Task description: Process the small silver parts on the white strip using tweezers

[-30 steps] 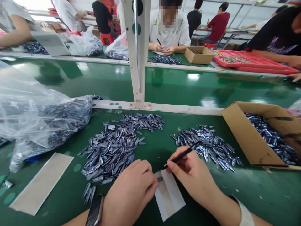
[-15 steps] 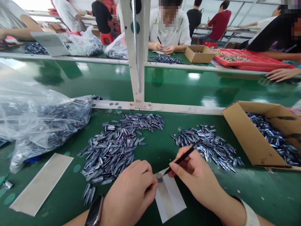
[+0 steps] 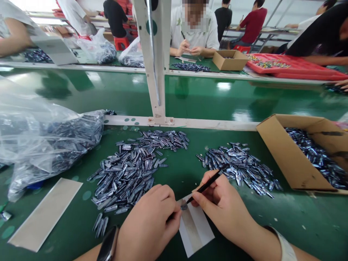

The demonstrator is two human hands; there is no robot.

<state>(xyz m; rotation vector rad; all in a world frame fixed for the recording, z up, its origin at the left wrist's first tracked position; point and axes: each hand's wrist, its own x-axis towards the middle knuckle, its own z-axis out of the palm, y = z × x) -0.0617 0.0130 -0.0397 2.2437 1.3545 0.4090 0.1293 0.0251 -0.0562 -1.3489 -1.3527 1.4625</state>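
Note:
My left hand [image 3: 152, 221], with a watch at its wrist, pinches a small dark piece [image 3: 184, 206] at the upper end of a white card with a grey-beige strip [image 3: 194, 232]. In my right hand [image 3: 217, 203] is a slim black tool [image 3: 210, 183], its tip down beside that piece. Fingers partly hide the piece. Behind my left hand spreads a heap of dark glossy slivers [image 3: 127, 174]; a second heap [image 3: 241, 165] lies beyond my right hand. A few slivers [image 3: 100, 224] sit apart near the watch.
A beige strip sheet [image 3: 46, 214] and a plastic bag of slivers [image 3: 67, 141] are at left. A cardboard box [image 3: 288, 156] stands at right. A white post [image 3: 156, 72] rises from the rail ahead. Across the green surface, people work beside red trays [image 3: 299, 69].
The view has shifted slightly. My hands keep nearly the same pose, the black tool tilting a little. Across the table, a person at right has drawn a hand back toward the right edge.

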